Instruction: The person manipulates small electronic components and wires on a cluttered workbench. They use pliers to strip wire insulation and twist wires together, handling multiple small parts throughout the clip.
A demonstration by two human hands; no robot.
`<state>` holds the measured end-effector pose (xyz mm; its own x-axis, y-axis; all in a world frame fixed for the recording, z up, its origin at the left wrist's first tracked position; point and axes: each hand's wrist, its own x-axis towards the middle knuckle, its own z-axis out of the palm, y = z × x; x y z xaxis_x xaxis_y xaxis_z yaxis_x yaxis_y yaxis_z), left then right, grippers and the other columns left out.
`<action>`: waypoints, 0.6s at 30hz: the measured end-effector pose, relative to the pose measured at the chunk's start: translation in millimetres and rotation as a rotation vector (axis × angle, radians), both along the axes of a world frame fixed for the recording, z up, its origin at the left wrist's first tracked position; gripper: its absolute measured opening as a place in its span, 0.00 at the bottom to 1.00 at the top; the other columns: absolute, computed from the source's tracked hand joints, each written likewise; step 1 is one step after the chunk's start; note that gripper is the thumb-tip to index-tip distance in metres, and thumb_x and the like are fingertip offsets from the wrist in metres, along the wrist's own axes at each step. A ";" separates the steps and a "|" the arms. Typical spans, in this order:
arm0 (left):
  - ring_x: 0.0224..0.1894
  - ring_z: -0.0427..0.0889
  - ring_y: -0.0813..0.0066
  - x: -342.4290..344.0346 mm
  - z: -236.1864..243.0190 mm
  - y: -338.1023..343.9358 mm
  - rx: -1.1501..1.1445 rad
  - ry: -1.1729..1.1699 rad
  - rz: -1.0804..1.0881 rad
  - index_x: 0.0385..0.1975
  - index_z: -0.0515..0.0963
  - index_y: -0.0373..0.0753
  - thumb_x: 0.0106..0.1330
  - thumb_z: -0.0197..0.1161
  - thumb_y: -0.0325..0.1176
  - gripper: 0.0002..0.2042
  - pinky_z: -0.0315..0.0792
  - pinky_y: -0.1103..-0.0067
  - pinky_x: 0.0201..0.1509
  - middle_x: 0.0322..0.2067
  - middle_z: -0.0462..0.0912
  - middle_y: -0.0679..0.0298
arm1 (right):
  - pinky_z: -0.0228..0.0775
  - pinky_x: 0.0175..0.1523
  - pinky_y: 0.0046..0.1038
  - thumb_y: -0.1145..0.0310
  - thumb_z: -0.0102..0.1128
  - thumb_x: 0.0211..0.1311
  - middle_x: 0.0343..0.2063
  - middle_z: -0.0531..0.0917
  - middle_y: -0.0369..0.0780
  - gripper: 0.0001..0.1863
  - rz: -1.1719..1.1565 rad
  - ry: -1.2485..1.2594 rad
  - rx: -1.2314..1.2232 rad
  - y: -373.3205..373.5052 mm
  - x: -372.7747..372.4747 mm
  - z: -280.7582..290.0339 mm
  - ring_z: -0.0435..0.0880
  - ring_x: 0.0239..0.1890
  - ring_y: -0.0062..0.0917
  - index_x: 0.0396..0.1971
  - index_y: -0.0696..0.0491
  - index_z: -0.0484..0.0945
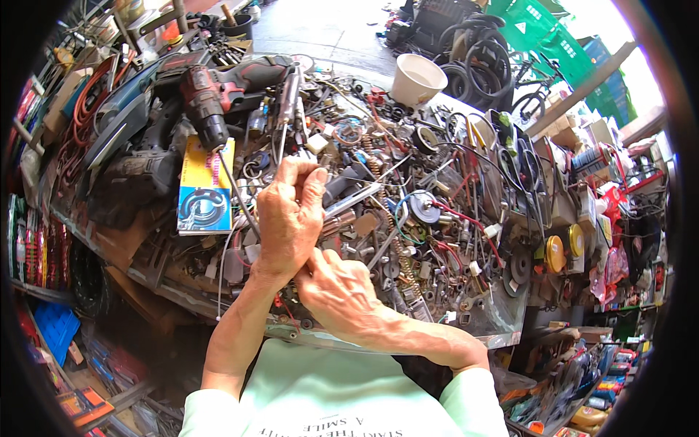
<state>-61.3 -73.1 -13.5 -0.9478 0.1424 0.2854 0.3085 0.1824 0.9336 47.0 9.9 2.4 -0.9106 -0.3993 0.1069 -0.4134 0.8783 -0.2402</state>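
Note:
My left hand [291, 218] is raised over the cluttered workbench, its thumb and forefinger pinched together. Just below it, my right hand [341, 295] is closed, with its fingertips against the base of the left palm. What either hand holds is too small or hidden to make out. Beneath both hands lies a dense heap of small metal parts [393, 269], wires and fittings. A yellow and blue packet [206, 186] with a tyre-like picture sits left of my left hand. Beyond it lies a red and black cordless drill [207, 102], its chuck pointing toward the packet.
A white bucket [419, 80] stands at the bench's far side. Behind it are piled black tyres [477, 65] and a bicycle [531, 87]. Crowded shelves hold yellow discs [555, 253] at right. The bench's near edge [495, 341] runs in front of me.

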 end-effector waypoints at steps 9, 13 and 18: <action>0.20 0.76 0.85 2.8 9.5 -2.6 -0.011 -0.040 0.001 0.38 0.76 0.34 0.73 0.60 0.33 0.08 0.70 0.85 0.24 0.25 0.80 0.66 | 0.75 0.30 0.34 0.73 0.61 0.48 0.34 0.76 0.44 0.11 -0.031 -0.013 -0.009 -2.0 -2.4 -0.3 0.80 0.33 0.33 0.33 0.61 0.79; 0.20 0.76 0.84 7.1 18.1 -0.3 0.046 -0.131 -0.015 0.39 0.76 0.33 0.73 0.60 0.34 0.09 0.71 0.84 0.24 0.25 0.79 0.65 | 0.73 0.26 0.34 0.70 0.61 0.50 0.28 0.77 0.43 0.07 -0.032 0.076 -0.071 -1.2 -2.5 -7.1 0.81 0.30 0.31 0.27 0.58 0.79; 0.20 0.76 0.84 6.7 17.4 -2.0 0.060 -0.118 -0.030 0.40 0.75 0.33 0.73 0.60 0.36 0.10 0.72 0.85 0.24 0.25 0.79 0.65 | 0.73 0.25 0.31 0.71 0.62 0.46 0.20 0.79 0.41 0.07 -0.003 0.097 -0.030 2.1 -5.1 -1.9 0.83 0.24 0.30 0.25 0.57 0.76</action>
